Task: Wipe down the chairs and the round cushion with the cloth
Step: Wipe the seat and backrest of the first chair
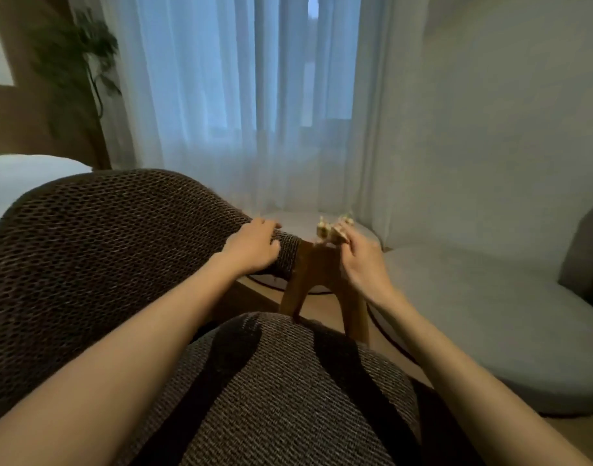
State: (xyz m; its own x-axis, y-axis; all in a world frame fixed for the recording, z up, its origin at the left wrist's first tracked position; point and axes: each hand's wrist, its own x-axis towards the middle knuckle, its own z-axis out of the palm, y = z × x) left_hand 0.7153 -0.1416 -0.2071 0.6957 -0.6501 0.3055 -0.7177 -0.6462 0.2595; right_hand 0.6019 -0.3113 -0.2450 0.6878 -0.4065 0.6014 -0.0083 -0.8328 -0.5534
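Note:
A dark woven chair fills the lower left, its curved backrest (96, 237) wrapping round to a wooden frame (317, 274) above the woven seat (288, 391). My left hand (253, 245) rests on the end of the backrest, fingers curled over its edge. Just right of it, my right hand (362, 264) pinches a small patterned cloth (333, 227), bunched at the fingertips above the top of the wooden frame. A large round grey cushion (490, 324) lies on the floor at the right.
Sheer curtains (241, 105) hang ahead over a window. A second round pale cushion (298, 220) lies on the floor behind the chair. A white bed (22, 176) and a leafy plant (76, 65) stand at the left. A dark object (587, 250) sits at the right edge.

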